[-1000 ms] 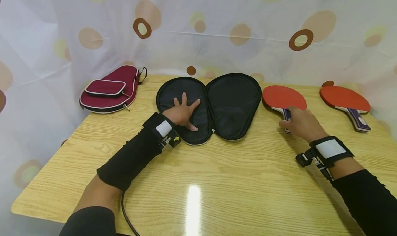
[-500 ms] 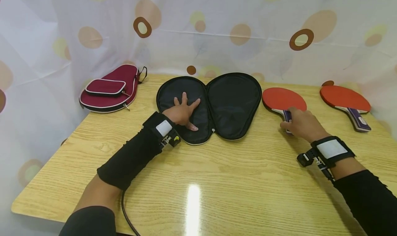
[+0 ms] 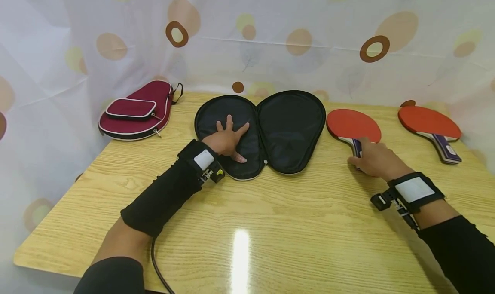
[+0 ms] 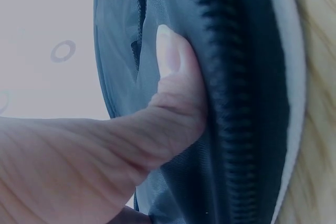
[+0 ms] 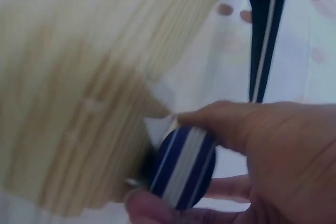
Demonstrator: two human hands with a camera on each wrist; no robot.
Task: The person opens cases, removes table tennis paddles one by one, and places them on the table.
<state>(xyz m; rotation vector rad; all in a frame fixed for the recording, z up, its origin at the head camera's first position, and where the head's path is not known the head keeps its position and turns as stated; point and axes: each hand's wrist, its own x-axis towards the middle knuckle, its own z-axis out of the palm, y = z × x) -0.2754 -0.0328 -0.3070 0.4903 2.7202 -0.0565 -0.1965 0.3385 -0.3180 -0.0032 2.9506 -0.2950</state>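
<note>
A black paddle case (image 3: 290, 130) lies unzipped and spread flat at the middle back of the wooden table (image 3: 270, 216). My left hand (image 3: 227, 140) presses flat on its left half with fingers spread; in the left wrist view the thumb (image 4: 176, 85) lies against the lining beside the zipper (image 4: 236, 103). To the right lies a red paddle (image 3: 352, 125). My right hand (image 3: 371, 158) grips its blue-and-white striped handle (image 5: 182, 167), fingers and thumb curled round it.
A second red paddle (image 3: 430, 123) lies at the far right. A closed maroon case (image 3: 135, 111) sits at the back left. A dotted white curtain (image 3: 247, 32) hangs close behind the table. A black cable (image 3: 158, 268) runs off the near edge.
My right hand has slid slightly toward me along the paddle handle and closed round it; the paddle shifted a little. The left hand has stayed put.
</note>
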